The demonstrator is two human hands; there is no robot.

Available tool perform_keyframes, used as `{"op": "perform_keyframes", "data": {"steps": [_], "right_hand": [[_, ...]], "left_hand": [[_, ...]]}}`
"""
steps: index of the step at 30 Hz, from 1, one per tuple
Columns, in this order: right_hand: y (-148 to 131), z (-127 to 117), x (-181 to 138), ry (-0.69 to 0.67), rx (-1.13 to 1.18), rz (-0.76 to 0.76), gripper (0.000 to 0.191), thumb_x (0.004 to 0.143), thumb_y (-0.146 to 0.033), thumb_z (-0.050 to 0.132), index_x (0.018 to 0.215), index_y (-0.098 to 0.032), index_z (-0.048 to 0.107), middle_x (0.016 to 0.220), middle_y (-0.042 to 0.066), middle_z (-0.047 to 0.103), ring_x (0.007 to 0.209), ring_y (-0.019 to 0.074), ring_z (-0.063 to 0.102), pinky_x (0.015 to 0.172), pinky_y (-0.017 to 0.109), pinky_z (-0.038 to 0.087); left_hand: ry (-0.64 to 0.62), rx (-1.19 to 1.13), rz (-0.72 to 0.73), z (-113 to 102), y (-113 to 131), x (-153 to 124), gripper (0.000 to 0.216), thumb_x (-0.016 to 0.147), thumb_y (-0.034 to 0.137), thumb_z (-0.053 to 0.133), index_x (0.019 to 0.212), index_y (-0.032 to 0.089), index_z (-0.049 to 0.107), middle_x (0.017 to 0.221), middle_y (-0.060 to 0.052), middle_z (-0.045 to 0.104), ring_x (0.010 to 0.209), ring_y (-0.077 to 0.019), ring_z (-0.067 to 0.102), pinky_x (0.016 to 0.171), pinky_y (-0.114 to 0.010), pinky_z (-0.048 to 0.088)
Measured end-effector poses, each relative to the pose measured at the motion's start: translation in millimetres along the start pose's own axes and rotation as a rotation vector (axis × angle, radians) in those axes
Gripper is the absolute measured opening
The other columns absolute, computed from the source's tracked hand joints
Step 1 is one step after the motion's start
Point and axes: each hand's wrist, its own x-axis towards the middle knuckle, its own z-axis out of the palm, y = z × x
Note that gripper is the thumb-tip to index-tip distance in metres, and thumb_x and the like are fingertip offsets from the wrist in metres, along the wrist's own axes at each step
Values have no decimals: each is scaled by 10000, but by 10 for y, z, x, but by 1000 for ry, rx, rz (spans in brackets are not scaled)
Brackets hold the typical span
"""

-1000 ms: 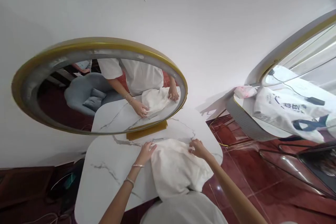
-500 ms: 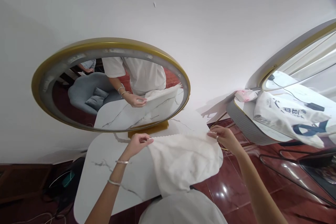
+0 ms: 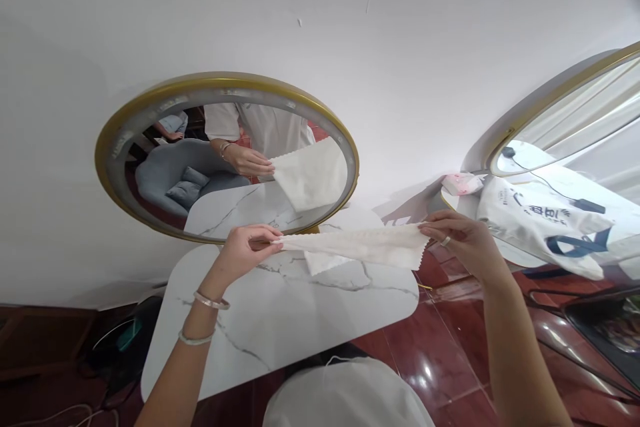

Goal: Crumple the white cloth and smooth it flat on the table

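Note:
A white cloth (image 3: pixel 370 244) with scalloped edges is stretched between my two hands, raised above the marble-patterned table (image 3: pixel 200 320). My left hand (image 3: pixel 245 250) pinches its left corner between thumb and fingers. At the other end, my right hand (image 3: pixel 457 237), with a ring on one finger, pinches the right corner. Part of the cloth hangs down on its far side, toward the round gold-framed mirror (image 3: pixel 227 83). In the mirror's glass the cloth's other face and one hand are reflected.
To the right, a second table carries a white bag (image 3: pixel 545 220) with dark lettering and a pink-and-white packet (image 3: pixel 463 183). Another gold-rimmed mirror (image 3: pixel 505 133) leans there. A dark chair (image 3: pixel 605 320) stands at the right edge. Cables (image 3: pixel 75 410) lie on the floor at lower left.
Both hands have lifted the cloth and swung it away from my body, up off the table's near side. The hands are slightly farther apart, still gripping the corners.

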Motion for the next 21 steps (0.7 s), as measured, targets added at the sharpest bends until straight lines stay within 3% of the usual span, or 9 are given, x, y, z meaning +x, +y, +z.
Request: {"op": "perform_keyframes", "data": {"steps": [4,8,12,16,21], "right_hand": [[-157,-31,-50,129,-120,-156,177,744,-428,718,753,-253,741,842,22,655,753,150,602,587,268,514],[-376,-161,-172,213,-154,-305,83,743,-347,733,769,-269,727,856,8,653,770,151,608,640,285,533],[-459,-167,-219,167,-330,-373,92,809,-359,664,769,-297,717,861,5,659,733,151,601,663,304,531],[-483,-165,-278,117,-343,-362,78,823,-370,641,804,-335,707,867,-2,664,736,168,617,664,316,540],[-572,-431,-567,-33,-322,-408,95,811,-329,648,865,-375,711,885,-4,679,715,168,648,589,283,552]], "left_hand": [[-83,55,-21,-162,132,-56,287,710,453,697,751,172,661,863,-57,716,729,-180,675,647,-265,579],[-159,-1,49,-355,290,-144,252,717,418,695,711,183,604,773,-30,679,637,-137,618,559,-226,526],[-141,141,75,-367,362,-190,246,727,421,677,671,199,585,671,2,622,628,-126,574,598,-223,517],[-93,105,83,-296,375,-285,347,688,441,695,552,215,470,614,5,571,593,-123,524,520,-219,476],[-219,10,81,-340,429,-564,358,663,367,719,532,239,412,558,8,527,553,-135,517,490,-252,467]]}}
